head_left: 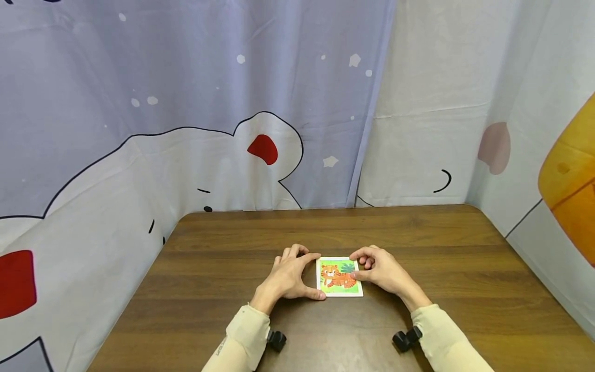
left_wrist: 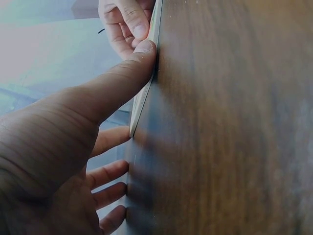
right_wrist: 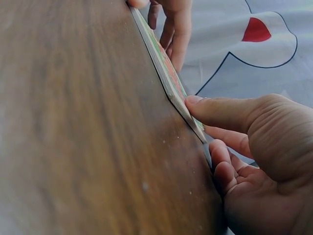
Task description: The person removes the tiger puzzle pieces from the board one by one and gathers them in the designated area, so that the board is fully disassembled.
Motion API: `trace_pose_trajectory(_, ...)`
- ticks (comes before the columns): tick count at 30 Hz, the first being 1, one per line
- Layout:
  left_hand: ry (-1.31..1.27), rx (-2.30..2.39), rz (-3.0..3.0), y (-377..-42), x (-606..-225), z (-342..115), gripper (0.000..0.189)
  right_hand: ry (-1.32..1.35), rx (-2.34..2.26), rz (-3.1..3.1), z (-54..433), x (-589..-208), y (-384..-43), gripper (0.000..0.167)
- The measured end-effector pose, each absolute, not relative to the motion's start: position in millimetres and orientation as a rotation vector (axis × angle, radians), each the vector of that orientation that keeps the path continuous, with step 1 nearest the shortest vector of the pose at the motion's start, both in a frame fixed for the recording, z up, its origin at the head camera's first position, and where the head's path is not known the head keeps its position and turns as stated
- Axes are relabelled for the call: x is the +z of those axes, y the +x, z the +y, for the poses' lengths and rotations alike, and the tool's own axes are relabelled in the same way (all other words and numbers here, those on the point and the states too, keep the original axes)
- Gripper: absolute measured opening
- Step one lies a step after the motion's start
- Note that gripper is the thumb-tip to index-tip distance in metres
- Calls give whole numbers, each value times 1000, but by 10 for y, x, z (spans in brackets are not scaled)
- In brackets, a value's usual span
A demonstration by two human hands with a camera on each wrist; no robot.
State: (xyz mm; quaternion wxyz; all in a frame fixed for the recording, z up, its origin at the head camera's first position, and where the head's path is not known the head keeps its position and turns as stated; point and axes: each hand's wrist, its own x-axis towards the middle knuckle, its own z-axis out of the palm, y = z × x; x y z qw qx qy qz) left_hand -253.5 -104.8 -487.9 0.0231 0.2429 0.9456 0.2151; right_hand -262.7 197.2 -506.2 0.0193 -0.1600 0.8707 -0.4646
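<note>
A small square picture board (head_left: 339, 288) with a white border and an orange tiger on green lies flat on the table. My left hand (head_left: 289, 276) spans its left side, thumb at the near corner and index finger at the far corner. Its other fingers stretch out beside the board in the left wrist view. From the right, my right hand (head_left: 383, 268) holds the board, thumb on the picture and index fingertip at the far right corner. The right wrist view shows the board's thin, pale edge (right_wrist: 164, 78) and the remaining right fingers curled.
The brown wooden table (head_left: 223, 248) has rounded far corners. Behind it hangs a printed curtain (head_left: 186, 77) in lilac and white, reaching down to the far edge. A black wrist camera (head_left: 277, 341) sits by the left sleeve, another wrist camera (head_left: 407, 339) by the right.
</note>
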Motion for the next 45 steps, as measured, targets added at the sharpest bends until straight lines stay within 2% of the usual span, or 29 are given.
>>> trace_pose_trajectory(15, 751, 652, 2934, -2524, -4860, -1044, 106, -473, -1549, 2658, 1956, -5061, -2601, 40)
trace_pose_trajectory(28, 747, 653, 2926, -2525, -4866, -1045, 107, -429, -1561, 2717, 1926, -5100, -2624, 29)
trace_pose_trajectory(45, 752, 642, 2928, -2532, -4863, -1046, 107, -433, -1574, 2689, 1944, -5089, -2638, 28)
